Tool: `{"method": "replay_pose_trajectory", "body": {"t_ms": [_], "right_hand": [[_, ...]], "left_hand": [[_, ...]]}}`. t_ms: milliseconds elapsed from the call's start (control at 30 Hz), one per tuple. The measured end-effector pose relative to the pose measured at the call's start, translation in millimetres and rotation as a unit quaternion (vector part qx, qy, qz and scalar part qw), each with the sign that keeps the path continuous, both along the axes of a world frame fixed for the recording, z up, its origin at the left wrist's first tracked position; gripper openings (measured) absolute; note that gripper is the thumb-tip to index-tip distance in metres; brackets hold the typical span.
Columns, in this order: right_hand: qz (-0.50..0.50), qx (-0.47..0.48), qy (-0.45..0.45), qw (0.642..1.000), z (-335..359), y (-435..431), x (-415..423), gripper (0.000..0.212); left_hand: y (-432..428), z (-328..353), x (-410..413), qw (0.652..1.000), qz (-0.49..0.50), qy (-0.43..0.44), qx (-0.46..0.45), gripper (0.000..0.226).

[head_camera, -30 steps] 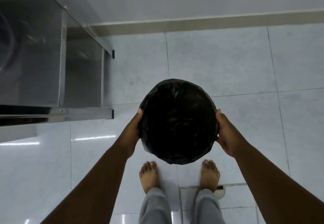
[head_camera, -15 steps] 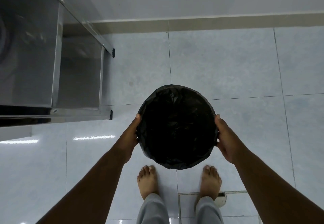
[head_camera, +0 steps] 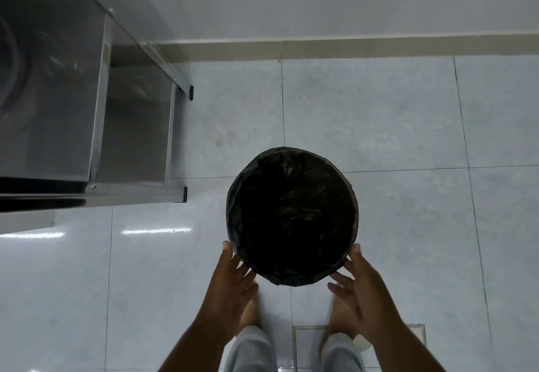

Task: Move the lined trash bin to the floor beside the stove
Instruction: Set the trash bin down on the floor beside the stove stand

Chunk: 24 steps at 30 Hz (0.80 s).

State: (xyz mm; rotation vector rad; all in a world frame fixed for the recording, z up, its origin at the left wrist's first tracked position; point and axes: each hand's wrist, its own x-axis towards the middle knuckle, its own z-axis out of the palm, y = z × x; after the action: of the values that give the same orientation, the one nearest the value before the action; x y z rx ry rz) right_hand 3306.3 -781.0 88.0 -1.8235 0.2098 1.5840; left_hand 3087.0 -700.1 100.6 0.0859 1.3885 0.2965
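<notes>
The round trash bin (head_camera: 292,215), lined with a black plastic bag, stands on the pale tiled floor to the right of the steel stove stand (head_camera: 96,126). My left hand (head_camera: 233,281) is at the bin's near left rim with fingers spread, thumb tip just touching the liner. My right hand (head_camera: 358,284) is at the near right rim, fingers apart, thumb tip at the liner's edge. Neither hand grips the bin. The bin's walls are hidden under the liner.
The stove stand's black-capped feet (head_camera: 184,194) sit left of the bin. A beige skirting and white wall (head_camera: 320,46) run across the back. My bare feet and grey trouser legs (head_camera: 250,348) are below, by a floor drain cover (head_camera: 309,345).
The bin went down and away from me onto the floor. Both hands have slid off its sides to the near rim and their fingers have spread apart.
</notes>
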Motion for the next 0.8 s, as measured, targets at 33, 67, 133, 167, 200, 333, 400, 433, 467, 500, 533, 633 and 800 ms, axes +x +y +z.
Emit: {"method": "replay_pose_trajectory", "body": {"t_ms": [33, 67, 133, 167, 200, 333, 400, 433, 467, 500, 533, 633, 800], "right_hand": [[0.000, 0.002, -0.003, 1.000, 0, 4, -1, 0.049], [0.001, 0.003, -0.006, 1.000, 0, 10, -1, 0.051], [0.006, 0.004, -0.004, 1.000, 1, 24, 2, 0.060], [0.006, 0.007, -0.001, 1.000, 1, 32, 4, 0.063], [0.003, 0.015, -0.001, 1.000, 1, 42, 8, 0.064], [-0.025, 0.053, -0.007, 0.998, -3, 89, 27, 0.056], [-0.027, 0.071, -0.008, 0.997, -4, 115, 37, 0.055], [-0.025, 0.078, -0.009, 0.997, -5, 129, 42, 0.055], [-0.023, 0.082, -0.008, 0.996, -7, 143, 48, 0.056], [-0.020, 0.084, -0.007, 0.996, -8, 156, 52, 0.057], [-0.015, 0.086, -0.009, 0.996, -10, 170, 57, 0.058], [-0.006, 0.095, -0.017, 0.995, -15, 210, 72, 0.061], [0.007, 0.131, -0.011, 0.991, -22, 261, 93, 0.065]], "left_hand": [[3, -1, 2, 1.000, 0.012, -0.001, -0.002, 0.080], [7, -2, 4, 1.000, 0.023, -0.003, -0.003, 0.079], [18, -3, 9, 0.999, 0.036, -0.010, 0.002, 0.079], [25, -3, 12, 0.999, 0.037, -0.014, 0.006, 0.079], [33, -4, 16, 0.999, 0.036, -0.017, 0.010, 0.078], [76, -8, 33, 0.998, 0.032, -0.025, 0.042, 0.079], [100, -10, 42, 0.997, 0.019, -0.031, 0.063, 0.079], [113, -11, 46, 0.997, 0.010, -0.033, 0.072, 0.079], [126, -12, 51, 0.996, 0.003, -0.035, 0.081, 0.079], [139, -13, 54, 0.995, -0.003, -0.036, 0.088, 0.079], [153, -14, 58, 0.995, -0.007, -0.040, 0.096, 0.079], [192, -19, 67, 0.991, -0.005, -0.065, 0.113, 0.080], [246, -24, 81, 0.987, -0.004, -0.087, 0.138, 0.081]]}}
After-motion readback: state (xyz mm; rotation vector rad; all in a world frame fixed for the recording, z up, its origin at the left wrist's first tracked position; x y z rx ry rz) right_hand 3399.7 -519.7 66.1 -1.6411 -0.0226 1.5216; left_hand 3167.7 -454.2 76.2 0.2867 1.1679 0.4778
